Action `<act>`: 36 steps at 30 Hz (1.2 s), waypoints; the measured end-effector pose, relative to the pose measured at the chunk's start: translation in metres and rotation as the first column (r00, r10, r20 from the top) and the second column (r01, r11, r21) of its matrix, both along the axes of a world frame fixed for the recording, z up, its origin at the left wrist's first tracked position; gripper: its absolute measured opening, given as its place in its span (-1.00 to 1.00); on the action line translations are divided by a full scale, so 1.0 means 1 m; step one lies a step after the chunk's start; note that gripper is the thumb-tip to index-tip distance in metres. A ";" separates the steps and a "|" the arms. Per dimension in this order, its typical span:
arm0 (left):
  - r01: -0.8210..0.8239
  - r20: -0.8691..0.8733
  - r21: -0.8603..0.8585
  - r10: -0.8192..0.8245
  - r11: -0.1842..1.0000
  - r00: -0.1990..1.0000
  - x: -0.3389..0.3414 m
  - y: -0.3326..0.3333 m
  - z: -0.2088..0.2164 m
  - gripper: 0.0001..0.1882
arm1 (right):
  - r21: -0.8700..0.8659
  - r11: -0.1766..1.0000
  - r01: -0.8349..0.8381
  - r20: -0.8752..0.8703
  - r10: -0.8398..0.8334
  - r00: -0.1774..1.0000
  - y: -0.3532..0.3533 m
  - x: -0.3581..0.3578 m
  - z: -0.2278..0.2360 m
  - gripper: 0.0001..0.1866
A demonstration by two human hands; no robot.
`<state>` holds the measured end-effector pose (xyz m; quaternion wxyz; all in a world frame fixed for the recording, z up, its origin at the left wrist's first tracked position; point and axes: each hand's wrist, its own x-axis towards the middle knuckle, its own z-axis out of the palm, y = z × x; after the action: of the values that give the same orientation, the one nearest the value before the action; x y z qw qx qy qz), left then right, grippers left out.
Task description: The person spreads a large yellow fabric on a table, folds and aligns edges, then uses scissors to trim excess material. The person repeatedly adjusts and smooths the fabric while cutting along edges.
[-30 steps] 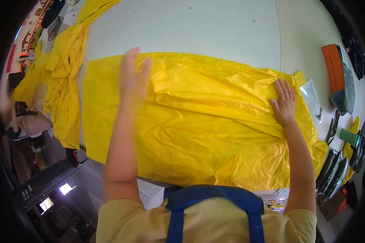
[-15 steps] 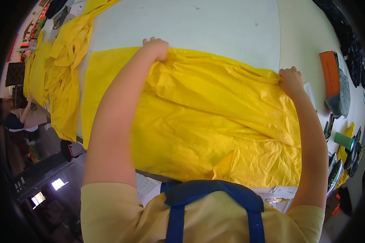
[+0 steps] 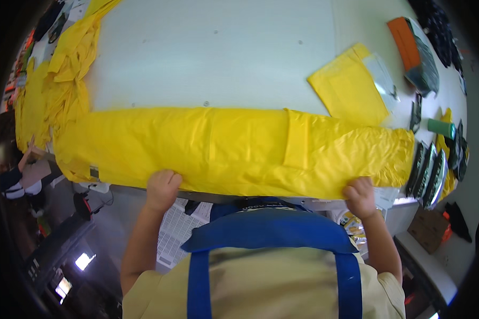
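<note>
A glossy yellow garment [image 3: 239,135] lies across the near side of the white table as a long, folded band. A flap [image 3: 297,139] like a pocket's shows right of its middle, and its right end is wrinkled. My left hand [image 3: 163,190] is closed on the near edge, left of centre. Farther right, my right hand [image 3: 361,196] grips the same edge, with its fingers curled over the fabric. Beyond the garment on the right lies a flat, folded yellow piece [image 3: 351,85], partly covered by the garment, with clear plastic [image 3: 380,80] beside it.
More yellow garments [image 3: 69,69] are heaped along the left. At right stand an orange and grey package [image 3: 412,53], a green cylinder [image 3: 440,128] and several dark packets [image 3: 430,175]. A person [image 3: 24,170] works at far left. Printed sheets [image 3: 175,234] hang below the table edge.
Both hands have come from the far edge toward me, with the fabric now doubled into a narrower band. The folded yellow piece and clear plastic at right have come into sight.
</note>
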<state>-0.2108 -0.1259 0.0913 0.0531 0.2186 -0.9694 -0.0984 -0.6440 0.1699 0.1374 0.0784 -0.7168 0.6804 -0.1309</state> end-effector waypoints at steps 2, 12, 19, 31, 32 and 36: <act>-0.043 0.129 0.267 0.008 0.963 0.992 0.001 0.019 0.005 -0.89 | 0.123 0.992 0.021 0.000 -0.021 1.000 0.018 0.010 -0.023 -0.85; -0.227 0.086 -0.056 0.231 0.972 0.969 -0.054 0.051 -0.047 -0.31 | -0.001 0.807 0.590 0.179 -0.580 0.794 0.039 -0.117 -0.046 -0.69; -0.211 0.039 -0.109 0.216 0.971 0.976 -0.058 0.050 -0.076 -0.26 | 0.156 0.829 0.537 -0.332 -0.468 0.819 0.047 -0.282 -0.059 -0.73; -0.317 -0.052 0.002 0.316 0.949 0.947 -0.050 0.053 -0.068 -0.29 | 0.084 0.955 0.286 0.074 -0.292 0.954 -0.044 -0.090 0.003 -0.02; -0.331 -0.045 0.000 0.330 0.944 0.943 -0.048 0.057 -0.067 -0.32 | 0.022 0.976 0.216 0.245 -0.215 0.945 -0.058 -0.039 -0.006 -0.06; -0.291 -0.062 0.126 0.300 0.948 0.952 -0.032 0.052 -0.069 -0.36 | 0.195 0.980 0.041 0.080 -0.058 0.995 -0.091 0.128 -0.062 -0.25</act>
<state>-0.2431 -0.0739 0.0221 0.0933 0.3600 -0.9154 -0.1538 -0.5161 0.0785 0.0754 0.1732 -0.6823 0.7036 -0.0967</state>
